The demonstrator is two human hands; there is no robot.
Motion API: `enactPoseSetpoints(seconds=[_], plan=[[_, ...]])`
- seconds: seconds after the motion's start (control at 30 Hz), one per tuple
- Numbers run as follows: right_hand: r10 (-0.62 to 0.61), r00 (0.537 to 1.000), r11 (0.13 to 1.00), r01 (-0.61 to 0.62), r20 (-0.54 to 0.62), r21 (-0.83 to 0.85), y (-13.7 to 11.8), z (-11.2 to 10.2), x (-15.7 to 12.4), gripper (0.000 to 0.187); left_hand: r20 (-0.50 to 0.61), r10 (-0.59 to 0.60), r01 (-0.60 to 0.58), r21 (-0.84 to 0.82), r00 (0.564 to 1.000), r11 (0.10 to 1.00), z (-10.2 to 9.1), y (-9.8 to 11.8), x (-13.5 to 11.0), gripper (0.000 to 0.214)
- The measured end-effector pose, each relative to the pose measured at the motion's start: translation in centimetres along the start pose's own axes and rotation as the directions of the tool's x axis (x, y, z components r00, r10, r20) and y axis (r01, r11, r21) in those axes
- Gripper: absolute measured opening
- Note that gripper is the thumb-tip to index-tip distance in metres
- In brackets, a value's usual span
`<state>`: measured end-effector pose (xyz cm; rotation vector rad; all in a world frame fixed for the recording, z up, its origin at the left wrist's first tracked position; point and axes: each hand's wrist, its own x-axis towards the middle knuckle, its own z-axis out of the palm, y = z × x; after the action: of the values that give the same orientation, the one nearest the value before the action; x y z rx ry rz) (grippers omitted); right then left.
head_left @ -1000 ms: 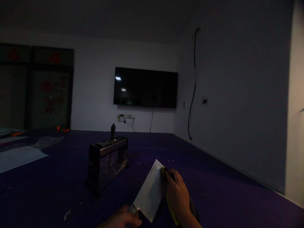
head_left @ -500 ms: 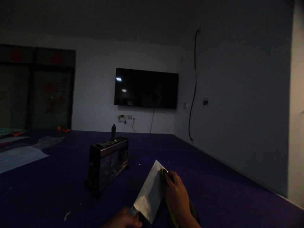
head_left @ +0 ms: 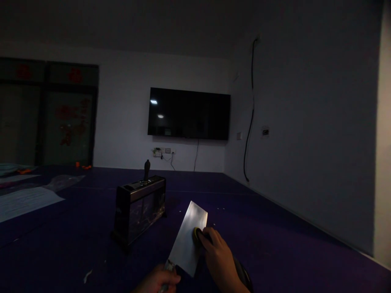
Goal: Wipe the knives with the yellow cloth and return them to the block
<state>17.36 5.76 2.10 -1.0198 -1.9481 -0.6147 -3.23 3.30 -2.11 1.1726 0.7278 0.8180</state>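
My left hand (head_left: 160, 280) is closed round the handle of a cleaver (head_left: 187, 240), at the bottom of the view. The broad, shiny blade points up and away from me. Against the right part of its face, my right hand (head_left: 218, 252) presses a small yellow-and-black pad (head_left: 196, 235), partly hidden by the fingers. To the left stands a dark knife block (head_left: 143, 209) with clear sides. One dark knife handle (head_left: 147, 170) sticks up from its top.
Papers (head_left: 27, 202) and a clear plastic bag (head_left: 65, 182) lie at the left on the purple surface (head_left: 290, 252). Small orange pieces (head_left: 87, 167) are farther back. A television (head_left: 189, 114) hangs on the far wall, and a black cable (head_left: 251, 118) runs down the right wall.
The pad in my right hand has moved down and left along the blade, from near its far end toward its middle. The cleaver's far end has swung slightly left.
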Motion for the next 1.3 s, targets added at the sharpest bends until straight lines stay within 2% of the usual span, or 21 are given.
enactPoseSetpoints(seconds=[0.2, 0.33, 0.6, 0.7, 0.8, 1.0, 1.13, 1.3], plan=[[-0.124, 0.992, 0.992, 0.123, 0.035, 0.039, -1.3, 0.1, 0.1, 0.034, 0.053, -0.034, 0.036, -0.04, 0.998, 0.999, -0.7, -0.5, 1.4, 0.054], [-0.198, 0.975, 0.975, 0.186, 0.099, 0.119, -2.2, -0.2, 0.3, 0.024, 0.062, -0.03, 0.035, -0.084, 0.998, 0.996, -1.3, -0.9, 2.1, 0.057], [-0.341, 0.935, 0.93, 0.32, 0.1, 0.183, -3.0, -0.6, 0.4, 0.012, 0.031, 0.011, -0.005, -0.173, 0.999, 0.985, -1.0, -0.7, 0.6, 0.053], [-0.369, 0.925, 0.919, 0.349, 0.091, 0.184, -3.0, -0.6, 0.4, 0.01, 0.021, -0.023, 0.027, -0.211, 1.0, 0.977, -0.5, -0.3, 0.4, 0.057], [-0.371, 0.926, 0.92, 0.357, 0.071, 0.162, -3.1, -0.5, 0.4, 0.009, 0.078, -0.073, 0.087, -0.182, 0.994, 0.979, -0.1, 0.2, 0.5, 0.06], [-0.343, 0.936, 0.933, 0.331, 0.071, 0.142, -3.2, -0.3, 0.3, 0.011, 0.066, -0.001, 0.007, -0.091, 0.998, 0.996, -0.7, -0.1, 0.1, 0.058], [-0.295, 0.952, 0.948, 0.281, 0.084, 0.147, -3.0, -0.3, 0.1, 0.015, 0.124, -0.044, 0.048, -0.023, 0.991, 0.999, -1.7, -0.5, 0.9, 0.059], [-0.197, 0.976, 0.975, 0.185, 0.095, 0.12, -2.6, -0.3, 0.0, 0.021, 0.047, -0.014, 0.013, 0.024, 0.999, 1.0, -2.0, -1.3, 2.1, 0.058]])
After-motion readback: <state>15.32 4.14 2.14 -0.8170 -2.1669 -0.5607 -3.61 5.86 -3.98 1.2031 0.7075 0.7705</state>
